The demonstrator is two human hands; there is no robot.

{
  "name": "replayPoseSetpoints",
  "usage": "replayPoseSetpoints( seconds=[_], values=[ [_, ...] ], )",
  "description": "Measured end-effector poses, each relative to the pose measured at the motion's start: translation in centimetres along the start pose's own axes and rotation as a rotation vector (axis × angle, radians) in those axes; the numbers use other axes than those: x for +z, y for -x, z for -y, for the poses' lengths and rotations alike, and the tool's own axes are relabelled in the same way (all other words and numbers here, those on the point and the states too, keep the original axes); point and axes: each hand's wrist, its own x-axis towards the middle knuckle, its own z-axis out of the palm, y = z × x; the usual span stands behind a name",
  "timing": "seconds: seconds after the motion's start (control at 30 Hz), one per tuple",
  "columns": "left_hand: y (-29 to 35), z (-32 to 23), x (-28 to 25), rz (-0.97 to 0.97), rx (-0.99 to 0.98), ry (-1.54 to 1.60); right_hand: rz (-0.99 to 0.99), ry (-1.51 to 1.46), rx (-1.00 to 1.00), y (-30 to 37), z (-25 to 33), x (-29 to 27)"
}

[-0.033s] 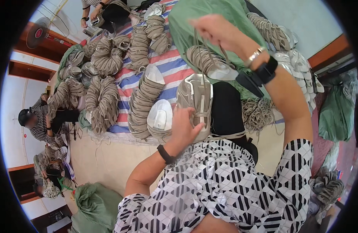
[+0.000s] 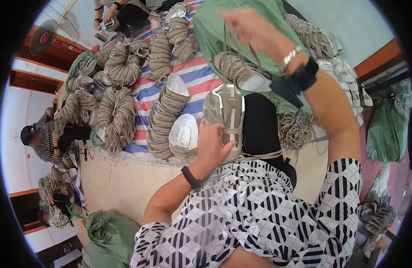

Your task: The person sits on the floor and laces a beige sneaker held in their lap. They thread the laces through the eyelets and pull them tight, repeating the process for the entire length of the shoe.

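Observation:
A grey-beige shoe upper (image 2: 223,105) with white edging lies in front of me against my black-clad thigh. My left hand (image 2: 211,145) grips its lower part, thumb across the front and fingers curled at its side. Raised far above it, my right hand (image 2: 253,31) is closed on a thin brown shoelace (image 2: 256,58), which hangs down in strands; that hand is blurred by motion. Directly left of the shoe upper stands a curved stack of nested shoe uppers (image 2: 165,118), its nearest one showing a white lining (image 2: 184,134).
A striped sheet (image 2: 192,76) carries more stacks of uppers (image 2: 119,116). Beside my leg sits a heap of loose laces (image 2: 297,129). Green sacks (image 2: 206,22) lie ahead, another green sack (image 2: 110,234) at lower left. Other people (image 2: 49,134) work at the left and far left.
My right hand has risen slightly up and left with the shoelace, pulling it away from the shoe upper. My left hand stays in place.

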Motion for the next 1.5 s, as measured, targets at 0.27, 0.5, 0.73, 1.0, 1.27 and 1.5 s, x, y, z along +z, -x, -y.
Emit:
replayPoseSetpoints(
  seconds=[0.27, 0.5, 0.73, 1.0, 1.27, 1.5],
  values=[
    [0.3, 0.4, 0.2, -0.069, 0.001, 0.111, 0.403, 0.406, -0.247, 3.2, 6.8, 2.7],
    [-3.1, 2.2, -0.6, 0.192, -0.074, 0.123, 0.296, 0.753, -0.295, 5.1, 8.1, 2.0],
    [-4.1, 0.4, 0.4, 0.221, 0.351, -0.19, 0.318, 0.784, -0.313, 4.6, 7.5, 2.7],
    [-4.7, -0.8, 4.4, 0.328, 0.265, -0.36, 0.325, 0.852, -0.276, 4.1, 7.0, 1.6],
    [-0.4, -1.8, 1.1, 0.315, 0.584, -0.154, 0.105, 0.557, -0.134, 3.3, 4.2, 1.8],
    [0.6, -0.2, 1.9, 0.211, 0.554, 0.012, 0.267, 0.297, -0.363, 3.5, 8.0, 3.4]
  ],
)
